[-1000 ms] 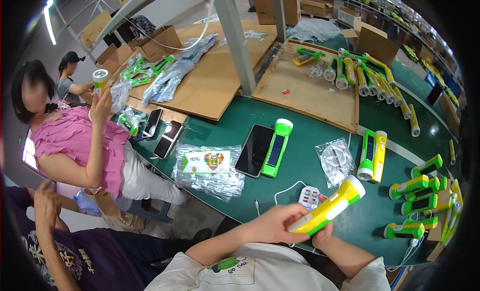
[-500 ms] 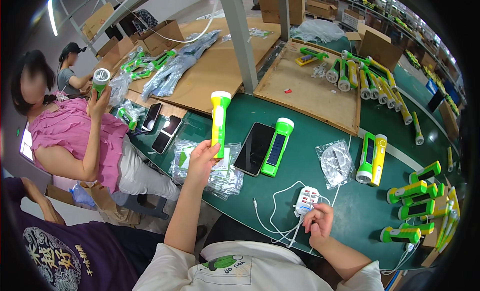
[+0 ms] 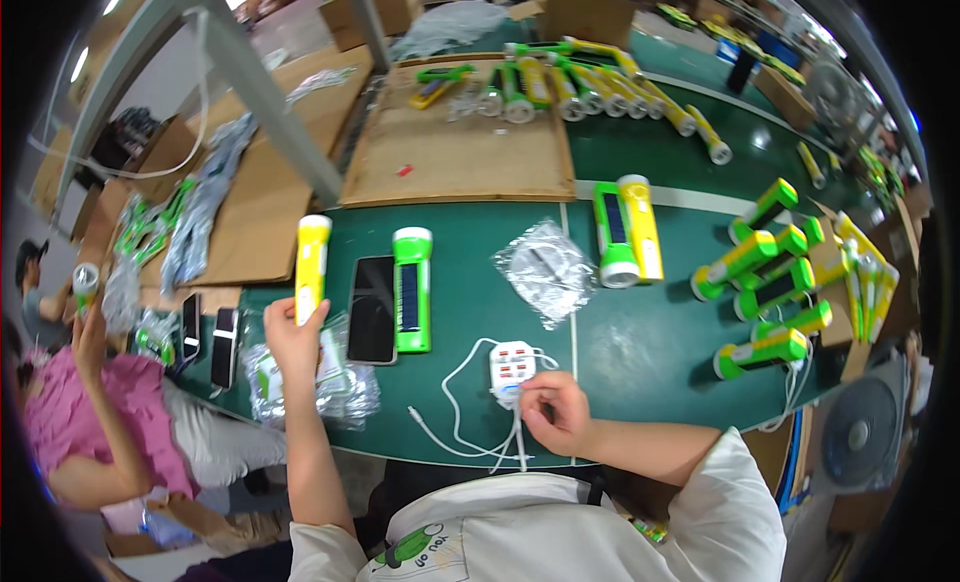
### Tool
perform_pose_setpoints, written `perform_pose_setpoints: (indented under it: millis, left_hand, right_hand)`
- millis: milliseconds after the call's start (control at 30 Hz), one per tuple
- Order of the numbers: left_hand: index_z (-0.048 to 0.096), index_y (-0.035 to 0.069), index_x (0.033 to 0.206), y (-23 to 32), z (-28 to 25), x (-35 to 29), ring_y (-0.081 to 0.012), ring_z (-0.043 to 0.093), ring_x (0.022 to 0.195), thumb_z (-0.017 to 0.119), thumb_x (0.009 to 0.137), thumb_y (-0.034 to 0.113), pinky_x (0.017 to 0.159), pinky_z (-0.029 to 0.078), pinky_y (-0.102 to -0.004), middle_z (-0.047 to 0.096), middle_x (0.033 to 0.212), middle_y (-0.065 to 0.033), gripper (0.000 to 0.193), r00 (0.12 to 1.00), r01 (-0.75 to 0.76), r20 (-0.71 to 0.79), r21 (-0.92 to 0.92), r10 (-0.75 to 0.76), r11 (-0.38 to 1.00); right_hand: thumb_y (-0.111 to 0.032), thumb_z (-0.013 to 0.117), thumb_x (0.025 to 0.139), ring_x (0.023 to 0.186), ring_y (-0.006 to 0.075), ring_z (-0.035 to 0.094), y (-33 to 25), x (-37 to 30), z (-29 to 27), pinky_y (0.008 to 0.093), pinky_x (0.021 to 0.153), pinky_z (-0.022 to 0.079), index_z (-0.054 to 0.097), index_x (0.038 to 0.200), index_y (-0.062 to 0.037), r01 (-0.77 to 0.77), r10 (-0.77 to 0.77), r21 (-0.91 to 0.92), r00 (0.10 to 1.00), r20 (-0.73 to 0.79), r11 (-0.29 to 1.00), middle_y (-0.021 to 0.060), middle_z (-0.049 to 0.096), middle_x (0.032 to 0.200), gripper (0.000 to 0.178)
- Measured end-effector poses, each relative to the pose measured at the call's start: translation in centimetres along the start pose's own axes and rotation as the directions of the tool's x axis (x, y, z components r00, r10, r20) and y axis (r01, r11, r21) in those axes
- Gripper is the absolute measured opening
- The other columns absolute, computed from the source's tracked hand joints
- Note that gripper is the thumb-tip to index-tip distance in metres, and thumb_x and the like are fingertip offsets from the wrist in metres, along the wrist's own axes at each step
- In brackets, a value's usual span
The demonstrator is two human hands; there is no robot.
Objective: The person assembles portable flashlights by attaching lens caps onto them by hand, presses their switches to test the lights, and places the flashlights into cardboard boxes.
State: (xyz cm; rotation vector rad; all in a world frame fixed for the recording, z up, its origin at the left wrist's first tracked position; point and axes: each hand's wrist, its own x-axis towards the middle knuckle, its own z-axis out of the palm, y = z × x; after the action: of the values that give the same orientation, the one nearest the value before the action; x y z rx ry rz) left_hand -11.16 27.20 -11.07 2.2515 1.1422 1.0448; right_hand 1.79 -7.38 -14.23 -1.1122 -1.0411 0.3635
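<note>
Gripping yellow flashlight (image 3: 312,267), left hand (image 3: 293,334), bagged packs (image 3: 345,387) beneath

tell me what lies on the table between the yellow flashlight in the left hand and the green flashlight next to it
In the head view, a black phone lies flat between the yellow flashlight and the green flashlight, beside the green one.

White tee w/ green frog print, bare forearms
</note>
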Motion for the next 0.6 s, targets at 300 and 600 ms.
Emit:
perform_pose_setpoints:
  millis: [300, 600]
  left_hand:
    - [0.053, -0.001, 0.116, 0.6, 0.1, -1.3, -0.0309, 0.052, 0.098, 0.072, 0.077, 0.022, 0.086, 0.041, -0.0388, 0.054, 0.108, -0.0165, 0.049, 1.0, -0.019, 0.019, 0.255, 0.015, 0.967]
    - [0.056, 0.0, 0.109, 10.6, -1.1, -8.0, -0.0252, 0.054, 0.099, 0.062, 0.079, 0.002, 0.088, 0.041, -0.0343, 0.056, 0.108, -0.0128, 0.031, 0.956, -0.227, 0.092, -0.374, 0.28, 0.899]
  right_hand:
    - [-0.013, 0.067, 0.076, 0.087, 0.0261, 0.054, -3.8, 8.8, -7.2, 0.0375, 0.074, 0.044, 0.053, 0.104, -0.0028, -0.251, -0.179, -0.869, 0.918, -0.353, 0.427, 0.0127, 0.053, 0.093, 0.032]
    - [-0.019, 0.071, 0.068, 0.089, 0.0267, 0.05, -1.0, 8.8, -11.8, 0.0383, 0.074, 0.039, 0.061, 0.105, -0.0055, -0.282, -0.362, -0.953, 0.882, -0.303, 0.111, 0.0094, 0.054, 0.094, 0.041]
